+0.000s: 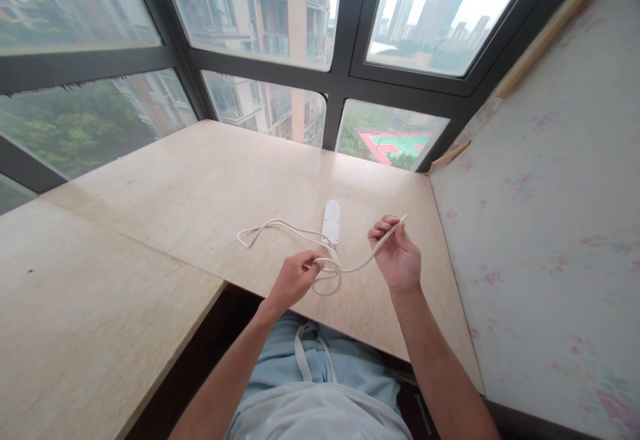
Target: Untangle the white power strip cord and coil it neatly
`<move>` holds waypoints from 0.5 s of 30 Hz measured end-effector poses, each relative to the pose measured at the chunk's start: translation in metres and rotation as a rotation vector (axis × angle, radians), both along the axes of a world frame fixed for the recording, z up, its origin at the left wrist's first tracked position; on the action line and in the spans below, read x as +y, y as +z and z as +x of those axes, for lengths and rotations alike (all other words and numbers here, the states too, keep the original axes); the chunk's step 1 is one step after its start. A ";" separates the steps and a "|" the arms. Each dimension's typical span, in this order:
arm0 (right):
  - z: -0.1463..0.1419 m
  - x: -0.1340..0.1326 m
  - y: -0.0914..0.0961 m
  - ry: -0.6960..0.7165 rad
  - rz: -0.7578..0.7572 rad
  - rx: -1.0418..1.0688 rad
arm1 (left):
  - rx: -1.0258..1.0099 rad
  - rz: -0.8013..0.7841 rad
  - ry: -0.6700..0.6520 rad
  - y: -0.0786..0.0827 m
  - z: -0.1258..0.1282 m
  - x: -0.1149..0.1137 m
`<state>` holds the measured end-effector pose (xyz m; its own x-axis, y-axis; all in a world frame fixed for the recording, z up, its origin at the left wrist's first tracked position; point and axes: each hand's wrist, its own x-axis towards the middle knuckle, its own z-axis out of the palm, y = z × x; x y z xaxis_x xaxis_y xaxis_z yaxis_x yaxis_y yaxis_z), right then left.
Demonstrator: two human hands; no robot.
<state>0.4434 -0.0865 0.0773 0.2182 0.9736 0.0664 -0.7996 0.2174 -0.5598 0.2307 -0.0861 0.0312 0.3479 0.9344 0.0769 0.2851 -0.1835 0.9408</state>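
Below dark-framed windows [263, 10], a beige countertop [280, 180] with white cord [356, 269]

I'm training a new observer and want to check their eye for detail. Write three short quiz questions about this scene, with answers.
1. True or false: the left hand and the right hand both hold the white cable.

2. Where is the white block?
A. In the left hand
B. On the counter
C. In the right hand

3. Fill the gap: the wall on the right has a ______ pattern.

Key:
1. True: each grips part of it.
2. B
3. floral
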 end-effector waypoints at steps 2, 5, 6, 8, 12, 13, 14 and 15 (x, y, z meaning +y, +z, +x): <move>0.003 -0.003 -0.010 -0.035 -0.048 -0.100 | -0.037 -0.046 0.034 -0.005 -0.007 0.003; 0.011 -0.012 -0.027 -0.114 -0.156 -0.259 | -0.118 -0.085 0.100 -0.002 -0.017 0.005; 0.014 -0.017 -0.033 -0.137 -0.200 -0.306 | -0.141 -0.107 0.120 0.000 -0.020 0.006; 0.017 -0.026 -0.044 -0.168 -0.287 -0.405 | -0.181 -0.153 0.156 0.006 -0.023 0.007; 0.015 -0.044 -0.061 -0.246 -0.417 -0.641 | -0.271 -0.252 0.204 0.010 -0.024 0.012; 0.014 -0.048 -0.066 -0.257 -0.440 -0.692 | -0.306 -0.288 0.214 0.010 -0.025 0.014; 0.013 -0.051 -0.071 -0.256 -0.460 -0.738 | -0.349 -0.333 0.220 0.010 -0.025 0.016; 0.012 -0.054 -0.077 -0.239 -0.477 -0.779 | -0.402 -0.387 0.218 0.010 -0.025 0.018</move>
